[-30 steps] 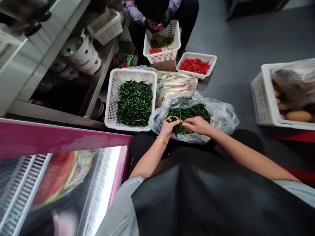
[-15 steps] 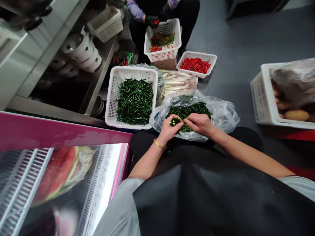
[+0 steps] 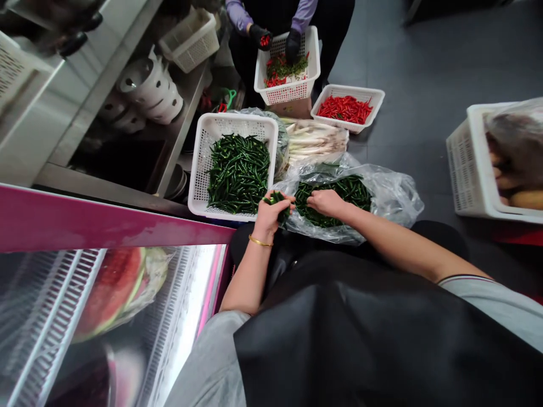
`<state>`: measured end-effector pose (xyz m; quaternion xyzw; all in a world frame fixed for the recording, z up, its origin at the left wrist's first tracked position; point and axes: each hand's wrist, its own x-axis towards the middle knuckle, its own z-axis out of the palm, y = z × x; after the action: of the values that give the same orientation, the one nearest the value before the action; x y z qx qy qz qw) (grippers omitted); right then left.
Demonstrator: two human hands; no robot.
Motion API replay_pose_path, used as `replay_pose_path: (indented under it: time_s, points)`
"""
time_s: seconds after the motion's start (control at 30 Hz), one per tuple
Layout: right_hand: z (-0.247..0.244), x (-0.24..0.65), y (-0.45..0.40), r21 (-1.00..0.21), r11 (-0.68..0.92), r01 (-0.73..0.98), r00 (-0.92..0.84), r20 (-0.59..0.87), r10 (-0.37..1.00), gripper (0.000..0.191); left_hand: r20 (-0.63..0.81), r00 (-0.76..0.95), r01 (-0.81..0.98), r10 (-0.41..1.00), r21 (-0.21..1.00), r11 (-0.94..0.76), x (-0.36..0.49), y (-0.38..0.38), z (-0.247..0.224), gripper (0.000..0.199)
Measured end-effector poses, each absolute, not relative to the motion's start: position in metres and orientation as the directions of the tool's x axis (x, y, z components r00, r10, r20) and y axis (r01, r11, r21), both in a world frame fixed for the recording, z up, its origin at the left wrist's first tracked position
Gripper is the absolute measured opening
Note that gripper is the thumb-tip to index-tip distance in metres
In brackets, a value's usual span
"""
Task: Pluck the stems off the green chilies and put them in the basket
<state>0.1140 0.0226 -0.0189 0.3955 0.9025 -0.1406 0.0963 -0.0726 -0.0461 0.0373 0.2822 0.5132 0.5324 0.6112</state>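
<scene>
At twelve o'clock from our black apron (image 3: 352,328), our left hand (image 3: 267,216) is closed round a bunch of green chillies (image 3: 276,198), which shows above the thumb. At its three o'clock, our right hand (image 3: 327,202) is over the loose green chillies (image 3: 354,189) in a clear plastic bag (image 3: 399,195), fingers curled; we cannot tell how tightly they close or whether they hold any. At the left hand's eleven o'clock we have a white basket (image 3: 199,169) with heaped green chillies (image 3: 240,172). At the right hand's twelve lie pale stalks (image 3: 316,142); at their one, red chillies (image 3: 345,109).
</scene>
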Motion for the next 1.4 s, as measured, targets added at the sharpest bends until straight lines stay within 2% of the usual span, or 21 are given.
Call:
replay_pose_path:
  time_s: [0.1, 0.17, 0.23, 0.33, 0.4, 0.47, 0.5, 0.57, 0.63, 0.7, 0.73, 0.77, 0.83, 0.97, 1.1, 1.2, 1.27, 1.4]
  points:
    - [-0.013, 0.122, 0.033, -0.268, 0.623, 0.735, -0.677, -0.235, 0.698, 0.034, -0.228, -0.072, -0.192, 0.971, 0.958, 0.211, -0.061, -0.036, 0.021, 0.031]
    - [0.001, 0.133, 0.034, -0.408, 0.553, 0.726, -0.649, -0.144, 0.747, 0.031, -0.120, -0.038, 0.001, 0.992, 0.993, 0.120, -0.052, -0.029, 0.015, 0.029]
    - [0.017, 0.143, 0.032, -0.607, 0.438, 0.663, -0.609, -0.097, 0.787, 0.029, -0.055, 0.038, 0.140, 0.998, 0.989, 0.049, -0.045, -0.023, 0.014, 0.026]
    - [0.028, 0.151, 0.025, -0.907, 0.133, 0.400, -0.562, -0.128, 0.817, 0.036, -0.022, 0.144, 0.126, 0.989, 0.992, 0.003, -0.038, -0.017, 0.022, 0.022]
    - [0.021, 0.154, 0.023, -0.986, -0.049, 0.160, -0.517, -0.126, 0.847, 0.044, -0.027, 0.205, 0.005, 0.978, 1.000, 0.026, -0.037, -0.017, 0.027, 0.023]
    - [0.008, 0.154, 0.023, -0.991, -0.107, 0.076, -0.475, -0.130, 0.870, 0.048, -0.057, 0.213, -0.163, 0.975, 0.982, 0.093, -0.039, -0.020, 0.029, 0.025]
    - [-0.001, 0.154, 0.024, -0.987, -0.085, 0.136, -0.471, -0.140, 0.871, 0.047, -0.088, 0.192, -0.248, 0.978, 0.959, 0.135, -0.042, -0.021, 0.028, 0.027]
    - [-0.017, 0.150, 0.027, -0.904, 0.070, 0.422, -0.502, -0.168, 0.849, 0.039, -0.178, 0.102, -0.390, 0.979, 0.898, 0.204, -0.049, -0.024, 0.022, 0.032]
    - [-0.030, 0.144, 0.030, -0.641, 0.307, 0.704, -0.547, -0.213, 0.809, 0.030, -0.284, -0.001, -0.480, 0.959, 0.841, 0.249, -0.057, -0.026, 0.016, 0.036]
    - [-0.037, 0.138, 0.032, -0.339, 0.490, 0.803, -0.584, -0.284, 0.760, 0.027, -0.358, -0.065, -0.529, 0.931, 0.804, 0.272, -0.064, -0.027, 0.010, 0.038]
    - [-0.037, 0.136, 0.033, -0.236, 0.548, 0.803, -0.596, -0.320, 0.736, 0.029, -0.382, -0.070, -0.538, 0.921, 0.792, 0.287, -0.066, -0.027, 0.008, 0.038]
    - [-0.036, 0.136, 0.034, -0.171, 0.586, 0.792, -0.605, -0.346, 0.717, 0.031, -0.401, -0.059, -0.537, 0.914, 0.785, 0.310, -0.067, -0.027, 0.007, 0.039]
    - [-0.028, 0.141, 0.037, -0.115, 0.630, 0.769, -0.623, -0.357, 0.696, 0.035, -0.418, -0.018, -0.505, 0.908, 0.788, 0.352, -0.065, -0.026, 0.006, 0.040]
    - [-0.002, 0.171, 0.043, -0.105, 0.620, 0.778, -0.619, -0.300, 0.725, 0.035, -0.318, 0.028, -0.337, 0.948, 0.889, 0.309, -0.044, -0.017, 0.003, 0.039]
    - [0.019, 0.197, 0.046, -0.257, 0.582, 0.771, -0.630, -0.174, 0.757, 0.033, -0.108, 0.133, -0.051, 0.985, 0.992, 0.115, -0.008, 0.000, -0.008, 0.033]
    - [0.022, 0.204, 0.048, -0.415, 0.551, 0.724, -0.640, -0.104, 0.762, 0.029, -0.107, 0.206, 0.013, 0.973, 0.994, 0.107, 0.011, 0.011, -0.018, 0.029]
    - [0.019, 0.203, 0.048, -0.478, 0.510, 0.716, -0.618, -0.094, 0.780, 0.026, -0.115, 0.199, 0.031, 0.973, 0.993, 0.110, 0.015, 0.014, -0.022, 0.027]
    - [0.018, 0.185, 0.043, -0.451, 0.487, 0.748, -0.588, -0.108, 0.802, 0.025, -0.112, 0.118, 0.095, 0.987, 0.990, 0.101, 0.010, 0.014, -0.021, 0.027]
